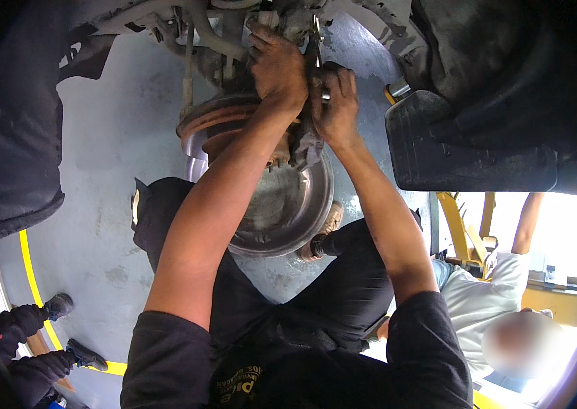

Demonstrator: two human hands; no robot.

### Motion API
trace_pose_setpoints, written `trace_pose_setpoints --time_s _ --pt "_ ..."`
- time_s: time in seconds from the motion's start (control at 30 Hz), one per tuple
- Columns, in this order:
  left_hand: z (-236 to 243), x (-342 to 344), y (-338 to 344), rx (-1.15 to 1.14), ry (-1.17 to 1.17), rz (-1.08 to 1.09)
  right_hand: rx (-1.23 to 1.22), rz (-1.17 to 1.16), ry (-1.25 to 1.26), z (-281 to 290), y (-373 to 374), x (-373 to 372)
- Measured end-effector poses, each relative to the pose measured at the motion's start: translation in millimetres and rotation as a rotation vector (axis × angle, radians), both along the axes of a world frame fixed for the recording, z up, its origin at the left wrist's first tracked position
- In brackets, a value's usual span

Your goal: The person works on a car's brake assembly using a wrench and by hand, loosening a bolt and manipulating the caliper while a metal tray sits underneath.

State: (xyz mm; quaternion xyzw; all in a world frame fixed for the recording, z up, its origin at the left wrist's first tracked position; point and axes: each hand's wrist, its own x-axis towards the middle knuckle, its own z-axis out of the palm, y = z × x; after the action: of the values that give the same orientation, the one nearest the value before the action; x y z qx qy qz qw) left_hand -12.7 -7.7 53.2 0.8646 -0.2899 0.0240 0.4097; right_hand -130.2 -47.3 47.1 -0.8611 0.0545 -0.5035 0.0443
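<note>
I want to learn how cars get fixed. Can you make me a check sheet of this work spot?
Surface: grey floor with a yellow line.
Job's things: rusty brake disc on the raised car's hub; brake caliper against it.
Clutter: nothing seen.
Grippers: left hand pressed on the hub parts above the caliper; right hand gripping the caliper, fingers curled, a metal tool by it.
Cables: a thin hose runs behind the hub.
Surroundings: black mud flap, yellow lift frame, another person in a white shirt, someone's dark shoes.
</note>
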Motion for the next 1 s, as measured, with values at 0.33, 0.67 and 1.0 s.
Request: trace_pose_setpoints --time_s 0.33,0.67,1.0 --pt "6 -6 6 -0.173 -0.034 -0.008 0.191 0.115 0.128 64 -42 26" --pt "6 -7 5 -0.174 -0.001 -0.019 0.379 0.143 0.204 90 -63 47" --pt "-12 4 -2 0.068 -0.044 -0.037 0.147 0.137 0.092 3 -7 -8"
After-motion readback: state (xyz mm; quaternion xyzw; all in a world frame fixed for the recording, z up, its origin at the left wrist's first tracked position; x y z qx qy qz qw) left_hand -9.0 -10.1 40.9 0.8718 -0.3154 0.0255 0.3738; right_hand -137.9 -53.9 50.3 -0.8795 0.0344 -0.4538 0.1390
